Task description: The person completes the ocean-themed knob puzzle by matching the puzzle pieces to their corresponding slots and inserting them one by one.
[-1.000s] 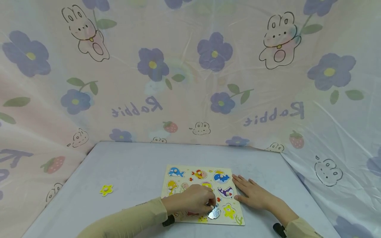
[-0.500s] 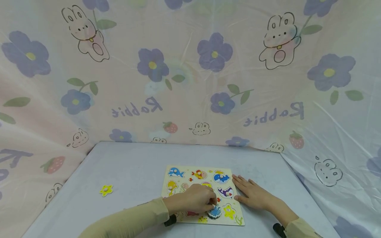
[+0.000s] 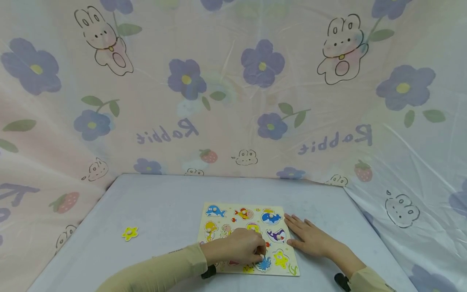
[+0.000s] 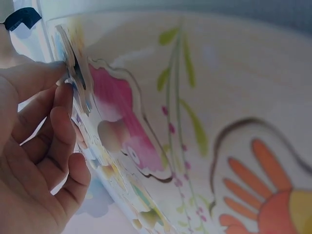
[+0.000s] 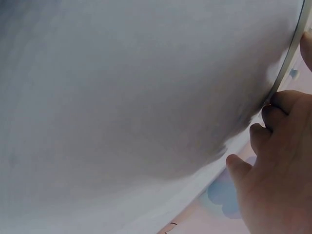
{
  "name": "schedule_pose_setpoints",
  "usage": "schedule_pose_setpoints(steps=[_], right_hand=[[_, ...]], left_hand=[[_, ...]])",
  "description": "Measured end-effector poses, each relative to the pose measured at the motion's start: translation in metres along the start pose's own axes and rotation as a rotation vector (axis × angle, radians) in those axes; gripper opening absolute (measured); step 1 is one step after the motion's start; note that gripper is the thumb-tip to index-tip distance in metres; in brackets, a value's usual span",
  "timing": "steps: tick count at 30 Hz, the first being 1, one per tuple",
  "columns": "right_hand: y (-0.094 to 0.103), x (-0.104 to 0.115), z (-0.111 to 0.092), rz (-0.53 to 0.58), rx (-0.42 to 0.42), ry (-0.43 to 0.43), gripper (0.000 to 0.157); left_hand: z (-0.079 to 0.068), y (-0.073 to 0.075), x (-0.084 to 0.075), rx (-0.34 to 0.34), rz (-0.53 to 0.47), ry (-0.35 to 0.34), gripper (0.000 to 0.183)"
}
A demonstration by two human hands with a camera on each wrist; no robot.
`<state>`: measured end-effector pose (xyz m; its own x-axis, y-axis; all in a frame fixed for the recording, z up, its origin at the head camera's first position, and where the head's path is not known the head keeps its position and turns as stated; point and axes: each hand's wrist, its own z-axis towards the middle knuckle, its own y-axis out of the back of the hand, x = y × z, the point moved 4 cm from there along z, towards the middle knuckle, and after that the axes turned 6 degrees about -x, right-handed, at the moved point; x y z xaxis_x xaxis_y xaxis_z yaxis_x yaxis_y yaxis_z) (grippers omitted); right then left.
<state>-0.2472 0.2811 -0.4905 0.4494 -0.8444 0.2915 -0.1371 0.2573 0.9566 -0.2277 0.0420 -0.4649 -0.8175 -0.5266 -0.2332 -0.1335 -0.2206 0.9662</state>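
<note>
My left hand [image 3: 242, 245] reaches over the wooden peg puzzle board [image 3: 293, 257] and pinches the knob of a blue puzzle piece [image 3: 263, 264] with spiky arms, near the board's front edge. In the left wrist view, the thumb and fingertips hold this piece [image 4: 79, 80] close to the board, its edge slightly raised; its face is mostly hidden. My right hand [image 3: 310, 239] lies flat on the table, straight fingers touching the board's right edge. A yellow star piece [image 3: 281, 258] is to the right of the blue one.
A loose yellow star piece [image 3: 130, 233] with a knob lies on the white table [image 3: 164, 202], far left of the board. Other sea-animal pieces, such as a purple whale [image 3: 276, 236], sit in the board. A rabbit-print curtain [image 3: 219, 101] hangs behind.
The blue piece has tilted down from a steep, shiny angle to lie nearly level, its printed face now showing. My left hand has barely shifted; my right hand stays put.
</note>
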Motion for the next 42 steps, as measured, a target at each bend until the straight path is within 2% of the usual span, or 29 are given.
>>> schedule_pose_setpoints(steps=[4, 8, 22, 31, 35, 38, 42], right_hand=[[0.0, -0.001, 0.001, 0.008, 0.005, -0.009, 0.081], [0.0, -0.001, 0.001, 0.008, 0.006, -0.011, 0.081], [0.003, 0.002, 0.001, 0.015, 0.004, -0.013, 0.08], [0.0, 0.001, 0.002, 0.011, 0.006, -0.016, 0.08], [-0.001, 0.002, 0.002, 0.006, 0.008, -0.014, 0.08], [0.001, 0.003, 0.001, 0.008, 0.007, -0.014, 0.08], [0.002, 0.003, 0.001, 0.012, 0.012, -0.017, 0.08]], left_hand=[[0.001, 0.001, 0.002, -0.022, 0.018, 0.03, 0.007], [0.001, 0.003, 0.002, -0.026, 0.024, 0.029, 0.007], [0.001, 0.004, -0.002, 0.046, -0.039, 0.007, 0.008], [0.001, 0.003, 0.003, -0.024, 0.024, 0.056, 0.006], [0.001, 0.002, 0.006, -0.046, 0.023, 0.05, 0.006], [0.001, 0.001, 0.008, -0.051, 0.017, 0.05, 0.007], [0.001, -0.002, 0.011, -0.043, -0.004, 0.097, 0.01]])
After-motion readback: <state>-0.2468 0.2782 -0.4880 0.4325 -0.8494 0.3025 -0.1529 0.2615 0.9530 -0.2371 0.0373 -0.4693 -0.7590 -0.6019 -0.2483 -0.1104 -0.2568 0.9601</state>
